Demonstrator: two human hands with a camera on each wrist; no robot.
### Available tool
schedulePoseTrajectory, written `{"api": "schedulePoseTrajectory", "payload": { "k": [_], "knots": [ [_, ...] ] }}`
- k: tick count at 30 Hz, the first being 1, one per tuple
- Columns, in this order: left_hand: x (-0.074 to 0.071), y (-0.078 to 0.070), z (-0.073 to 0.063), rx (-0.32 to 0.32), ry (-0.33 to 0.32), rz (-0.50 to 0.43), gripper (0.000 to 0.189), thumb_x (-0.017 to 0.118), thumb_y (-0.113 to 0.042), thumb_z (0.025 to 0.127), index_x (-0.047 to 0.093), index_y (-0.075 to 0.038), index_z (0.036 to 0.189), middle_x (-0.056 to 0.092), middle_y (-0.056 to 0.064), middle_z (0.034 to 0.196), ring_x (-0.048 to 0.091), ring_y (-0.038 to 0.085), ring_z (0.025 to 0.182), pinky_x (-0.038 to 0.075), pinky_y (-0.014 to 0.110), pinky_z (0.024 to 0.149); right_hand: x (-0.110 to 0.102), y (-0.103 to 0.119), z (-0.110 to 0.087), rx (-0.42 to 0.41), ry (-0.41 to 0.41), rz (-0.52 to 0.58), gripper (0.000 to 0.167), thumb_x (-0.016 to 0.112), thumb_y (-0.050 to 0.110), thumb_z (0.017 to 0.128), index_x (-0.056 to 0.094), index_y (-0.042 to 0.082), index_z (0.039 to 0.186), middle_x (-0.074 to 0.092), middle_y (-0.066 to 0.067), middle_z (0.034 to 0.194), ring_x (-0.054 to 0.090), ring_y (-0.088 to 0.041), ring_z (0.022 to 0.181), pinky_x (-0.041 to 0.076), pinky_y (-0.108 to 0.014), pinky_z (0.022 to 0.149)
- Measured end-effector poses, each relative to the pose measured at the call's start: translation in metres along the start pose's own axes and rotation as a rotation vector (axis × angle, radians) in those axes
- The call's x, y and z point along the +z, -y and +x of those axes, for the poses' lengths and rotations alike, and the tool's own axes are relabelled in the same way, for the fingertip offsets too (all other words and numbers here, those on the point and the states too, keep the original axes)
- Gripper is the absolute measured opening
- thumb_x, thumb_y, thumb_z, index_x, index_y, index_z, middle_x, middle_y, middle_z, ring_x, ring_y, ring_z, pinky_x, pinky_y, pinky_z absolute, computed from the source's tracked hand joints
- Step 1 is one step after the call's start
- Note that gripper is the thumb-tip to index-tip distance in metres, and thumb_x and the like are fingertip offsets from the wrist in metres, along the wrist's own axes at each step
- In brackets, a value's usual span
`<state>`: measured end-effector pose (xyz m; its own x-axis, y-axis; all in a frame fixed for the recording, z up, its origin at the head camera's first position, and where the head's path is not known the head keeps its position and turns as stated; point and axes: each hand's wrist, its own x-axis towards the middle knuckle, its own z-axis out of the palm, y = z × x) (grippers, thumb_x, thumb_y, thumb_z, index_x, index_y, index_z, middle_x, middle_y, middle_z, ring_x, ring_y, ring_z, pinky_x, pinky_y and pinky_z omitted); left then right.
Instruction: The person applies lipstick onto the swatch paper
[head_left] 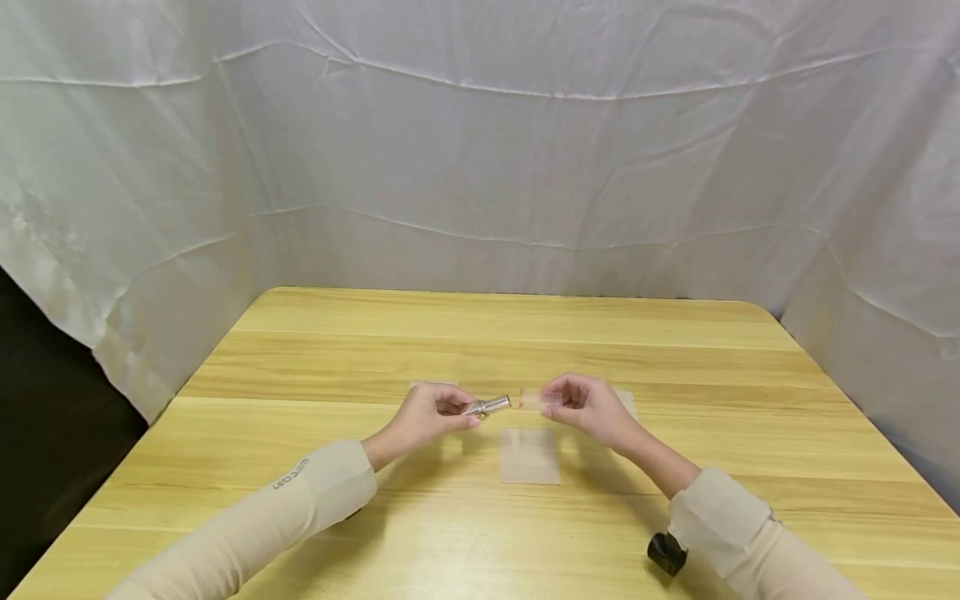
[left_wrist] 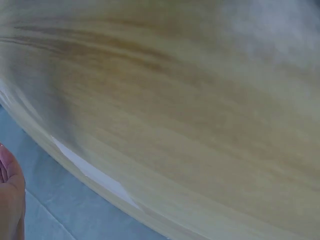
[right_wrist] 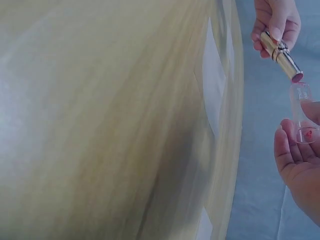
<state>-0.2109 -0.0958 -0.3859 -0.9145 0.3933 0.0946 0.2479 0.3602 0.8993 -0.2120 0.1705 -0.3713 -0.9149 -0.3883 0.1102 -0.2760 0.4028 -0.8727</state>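
Note:
In the head view my left hand [head_left: 427,414] pinches a shiny metal lipstick tube [head_left: 492,406] between thumb and fingers, its end pointing right. Facing it, my right hand [head_left: 596,407] holds a clear, see-through cap [head_left: 531,399] by its far end. A narrow gap shows between tube and cap. The right wrist view shows the lipstick's dark red tip [right_wrist: 297,77] right at the mouth of the cap [right_wrist: 301,95]. Only part of my left hand [left_wrist: 11,200] enters the left wrist view, at its left edge; the lipstick is out of that frame.
A pale square sheet [head_left: 529,457] lies on the wooden table [head_left: 450,533] below the hands. Another pale sheet [head_left: 626,402] is partly covered by the right hand, and a third [head_left: 433,384] by the left. White cloth [head_left: 525,167] hangs behind the table. A black device [head_left: 667,553] sits by the right sleeve.

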Motion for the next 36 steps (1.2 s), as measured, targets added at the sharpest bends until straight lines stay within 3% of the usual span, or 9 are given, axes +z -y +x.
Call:
{"api": "schedulePoseTrajectory", "payload": {
  "k": [7,11,15,22,31,36],
  "knots": [
    [0.000,0.004,0.001,-0.052,-0.025,-0.053,0.025,0.072,-0.007,0.079,0.066,0.006,0.100,0.068,0.018,0.092,0.063,0.012,0.075,0.054,0.019,0.069,-0.005,-0.004,0.008,-0.013,-0.015,-0.008,0.031,0.064,0.008,0.086,0.057,-0.007,0.112,0.063,-0.020,0.098,0.057,-0.008,0.079,0.051,-0.018,0.068],
    [0.001,0.004,-0.001,-0.047,-0.033,-0.066,0.029,0.071,-0.006,0.079,0.065,0.007,0.104,0.067,0.018,0.095,0.062,0.010,0.077,0.054,0.018,0.070,-0.007,-0.006,0.013,-0.017,-0.032,-0.043,0.037,0.061,0.005,0.088,0.053,-0.010,0.122,0.062,-0.021,0.098,0.053,-0.004,0.075,0.047,-0.016,0.063],
    [0.003,0.003,-0.003,-0.064,-0.035,-0.070,0.028,0.070,-0.007,0.081,0.065,0.007,0.105,0.067,0.018,0.096,0.062,0.009,0.077,0.054,0.017,0.071,-0.009,-0.008,0.018,0.021,-0.055,-0.049,0.034,0.062,0.008,0.088,0.057,-0.008,0.118,0.062,-0.019,0.094,0.048,-0.004,0.069,0.045,-0.018,0.059],
    [0.003,0.002,-0.008,-0.094,-0.035,-0.060,0.024,0.070,-0.009,0.082,0.067,0.005,0.101,0.068,0.016,0.095,0.060,0.007,0.075,0.053,0.016,0.069,-0.009,-0.018,0.029,0.090,-0.102,-0.009,0.028,0.064,0.008,0.086,0.060,-0.005,0.110,0.063,-0.021,0.104,0.062,-0.012,0.084,0.054,-0.023,0.073],
    [0.005,0.001,-0.009,-0.117,-0.051,-0.098,0.023,0.070,-0.004,0.079,0.065,0.007,0.100,0.068,0.017,0.094,0.062,0.009,0.076,0.054,0.019,0.073,-0.008,-0.023,0.042,0.091,-0.133,-0.061,0.026,0.066,0.009,0.085,0.061,-0.004,0.107,0.066,-0.019,0.100,0.059,-0.020,0.090,0.048,-0.022,0.073],
    [0.006,0.001,-0.009,-0.119,-0.049,-0.136,0.025,0.069,-0.001,0.079,0.062,0.010,0.100,0.067,0.021,0.096,0.064,0.011,0.079,0.055,0.020,0.075,-0.006,-0.027,0.049,0.154,-0.148,-0.058,0.026,0.067,0.011,0.084,0.061,-0.001,0.107,0.065,-0.015,0.100,0.058,-0.018,0.090,0.048,-0.021,0.072]
  ]
}}
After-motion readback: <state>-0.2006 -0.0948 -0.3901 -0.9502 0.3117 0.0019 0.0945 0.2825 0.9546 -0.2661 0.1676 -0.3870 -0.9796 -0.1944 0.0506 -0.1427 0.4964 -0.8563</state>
